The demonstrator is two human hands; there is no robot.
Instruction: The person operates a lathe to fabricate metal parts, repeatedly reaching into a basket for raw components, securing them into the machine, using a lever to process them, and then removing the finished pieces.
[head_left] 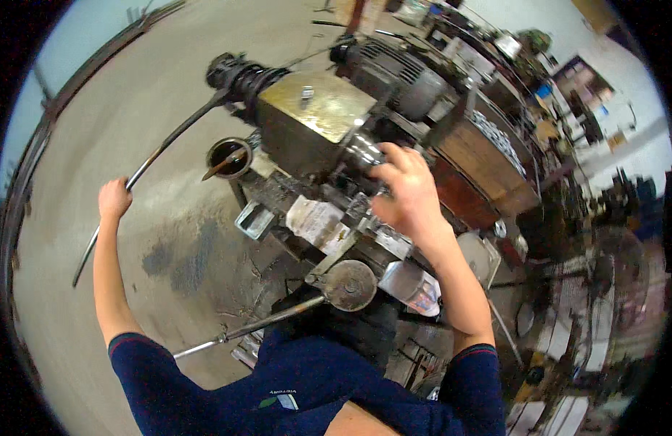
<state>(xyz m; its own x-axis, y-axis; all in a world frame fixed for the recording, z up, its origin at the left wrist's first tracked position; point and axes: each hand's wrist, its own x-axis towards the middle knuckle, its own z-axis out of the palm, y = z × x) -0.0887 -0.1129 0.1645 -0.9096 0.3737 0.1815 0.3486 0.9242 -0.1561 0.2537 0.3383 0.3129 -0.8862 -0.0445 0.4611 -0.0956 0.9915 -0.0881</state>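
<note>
On the left, my left hand (115, 198) is wrapped round a long metal lever (167, 142) that runs up to the dark clamp end (238, 76) of a machine. My right hand (406, 190) is at the shiny round metal spindle (363, 150) on the right side of the greasy headstock (296, 131). Its fingers are spread and bent; the fingertips touch or nearly touch the spindle, and I cannot tell which. What lies behind the palm is hidden. A small metal piece (307, 92) rests on the yellowish machine top.
A pot of dark liquid (231, 156) with a brush (223, 166) stands left of the machine. An electric motor (401, 73) sits behind. At the right is a wooden box (481, 156) of small metal parts. A round handwheel (350, 285) and second lever (270, 320) are near my body.
</note>
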